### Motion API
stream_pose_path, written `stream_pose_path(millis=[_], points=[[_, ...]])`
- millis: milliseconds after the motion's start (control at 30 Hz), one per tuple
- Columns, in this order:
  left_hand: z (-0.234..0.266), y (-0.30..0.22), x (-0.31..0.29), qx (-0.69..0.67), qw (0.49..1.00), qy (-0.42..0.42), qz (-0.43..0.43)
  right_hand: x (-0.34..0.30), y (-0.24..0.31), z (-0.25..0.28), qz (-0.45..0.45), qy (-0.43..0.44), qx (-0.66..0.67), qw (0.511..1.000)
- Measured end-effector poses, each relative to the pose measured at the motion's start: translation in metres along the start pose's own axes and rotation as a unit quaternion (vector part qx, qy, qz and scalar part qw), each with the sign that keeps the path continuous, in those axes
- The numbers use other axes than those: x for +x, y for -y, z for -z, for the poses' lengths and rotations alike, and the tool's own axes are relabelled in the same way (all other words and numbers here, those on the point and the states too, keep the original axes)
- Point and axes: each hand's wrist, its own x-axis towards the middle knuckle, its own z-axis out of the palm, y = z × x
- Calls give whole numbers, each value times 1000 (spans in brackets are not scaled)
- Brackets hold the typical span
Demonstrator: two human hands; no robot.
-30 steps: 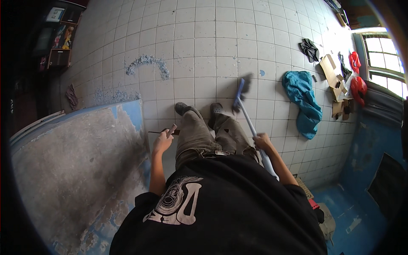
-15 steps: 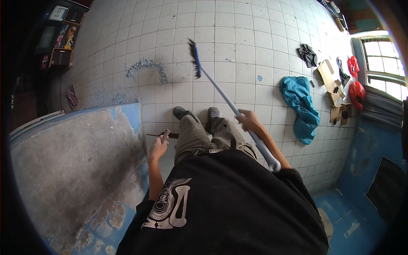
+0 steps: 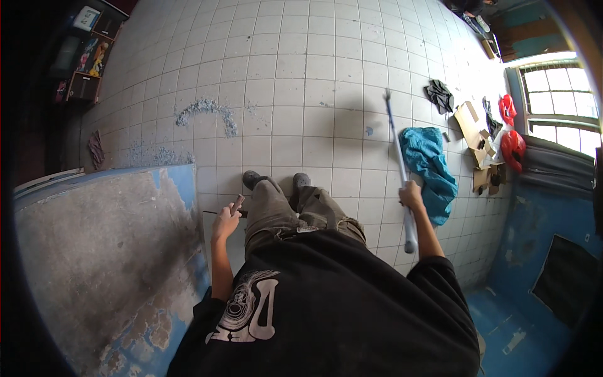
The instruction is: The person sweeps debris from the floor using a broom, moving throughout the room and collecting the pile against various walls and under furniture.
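Observation:
My right hand (image 3: 411, 196) is closed round the pale grey handle of a long broom (image 3: 400, 151). The broom's narrow head with dark bristles is raised toward the far side and seen edge-on, its shadow lying on the tiles to the left. At the left, my left hand (image 3: 225, 221) grips a short brown stick-like handle (image 3: 237, 205). A thin dark edge shows beside that hand; what it belongs to is mostly hidden. Blue-grey paint flakes (image 3: 207, 108) form a curved heap on the tiled floor ahead, with more flakes (image 3: 157, 154) by the wall.
A peeling grey-and-blue low wall (image 3: 113, 239) stands at my left. To the right lie a teal cloth (image 3: 430, 169), a black cloth (image 3: 440, 95), torn cardboard (image 3: 468, 129) and red plastic bags (image 3: 513, 151) under a window. Shelves (image 3: 88, 63) stand far left.
My right hand has swung the broom to the right, from over the middle of the floor to beside the teal cloth. My left hand keeps its grip on the brown handle.

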Motion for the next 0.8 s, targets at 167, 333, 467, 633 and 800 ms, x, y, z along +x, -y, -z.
stream_pose_path(millis=[167,333,467,633,800], points=[[2,33,-15,-35,998,-38,34,34,53,-68,-6,140,15,990],[17,10,-36,-66,991,-14,115,31,137,-139,100,225,41,968],[30,8,-15,-102,989,-3,109,31,244,-167,253,269,-5,929],[68,-7,21,-146,988,-30,33,32,292,-154,230,296,65,925],[92,-5,67,-54,997,-14,50,-2,263,-59,169,250,111,947]])
